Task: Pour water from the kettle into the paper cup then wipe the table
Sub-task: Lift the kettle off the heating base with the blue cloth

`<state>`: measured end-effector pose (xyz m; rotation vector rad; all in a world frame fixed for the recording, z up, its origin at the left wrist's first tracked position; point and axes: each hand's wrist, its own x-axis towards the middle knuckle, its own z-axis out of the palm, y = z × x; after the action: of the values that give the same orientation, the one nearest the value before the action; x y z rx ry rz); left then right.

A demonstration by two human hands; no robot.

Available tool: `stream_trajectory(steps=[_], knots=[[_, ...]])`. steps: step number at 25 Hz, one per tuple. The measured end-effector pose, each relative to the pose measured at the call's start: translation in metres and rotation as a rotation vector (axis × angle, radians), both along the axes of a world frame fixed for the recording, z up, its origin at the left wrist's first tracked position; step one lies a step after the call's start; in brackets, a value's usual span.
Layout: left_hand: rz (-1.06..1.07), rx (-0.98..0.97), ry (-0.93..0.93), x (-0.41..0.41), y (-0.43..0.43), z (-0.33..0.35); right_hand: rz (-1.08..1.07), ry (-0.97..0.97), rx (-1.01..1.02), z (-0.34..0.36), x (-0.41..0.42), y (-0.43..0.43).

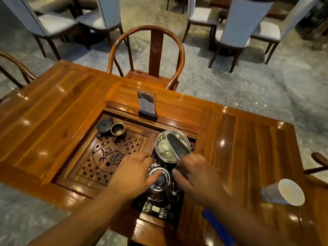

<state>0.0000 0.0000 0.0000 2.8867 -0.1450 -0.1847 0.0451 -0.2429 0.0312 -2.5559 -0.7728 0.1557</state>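
Observation:
A steel kettle (169, 148) with a black arched handle stands on a black electric base (156, 206) set into the wooden table (248, 139). My right hand (197, 176) is closed around the near end of that handle. In front of it is a round steel lid (164, 176) with a dark knob. My left hand (133, 171) lies palm down beside it, its thumb touching the lid's rim and its fingers spread. A white paper cup (284, 192) stands on the table at the right, near the edge, apart from both hands.
A carved, slotted tea tray (110, 157) fills the recess on the left, with a small dark teapot (104, 126) and a cup (118, 130) at its far corner. A card stand (147, 107) sits behind. A blue object (218, 226) lies under my right forearm. Chairs surround the table.

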Motion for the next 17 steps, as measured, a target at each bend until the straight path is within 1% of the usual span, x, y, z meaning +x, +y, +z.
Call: stream_trajectory(steps=[3,4,7,8,12,14,17], knots=[[-0.051,-0.033,0.017,-0.007,-0.005,-0.020,0.020,0.108,-0.006,-0.034,-0.022,-0.005],[-0.056,-0.052,0.031,-0.012,-0.008,-0.029,0.006,0.192,-0.019,-0.046,-0.032,-0.007],[-0.097,-0.080,0.049,-0.018,-0.012,-0.045,-0.076,0.300,0.007,-0.076,-0.044,-0.013],[-0.110,-0.082,0.037,-0.019,-0.012,-0.049,-0.115,0.369,0.020,-0.082,-0.046,-0.015],[-0.165,-0.077,0.060,-0.025,-0.016,-0.060,-0.325,0.632,0.169,-0.113,-0.053,-0.010],[-0.154,-0.085,0.077,-0.028,-0.017,-0.063,-0.416,0.760,0.257,-0.126,-0.055,-0.007],[-0.127,-0.071,0.071,-0.034,-0.020,-0.067,-0.474,0.868,0.337,-0.143,-0.064,0.002]])
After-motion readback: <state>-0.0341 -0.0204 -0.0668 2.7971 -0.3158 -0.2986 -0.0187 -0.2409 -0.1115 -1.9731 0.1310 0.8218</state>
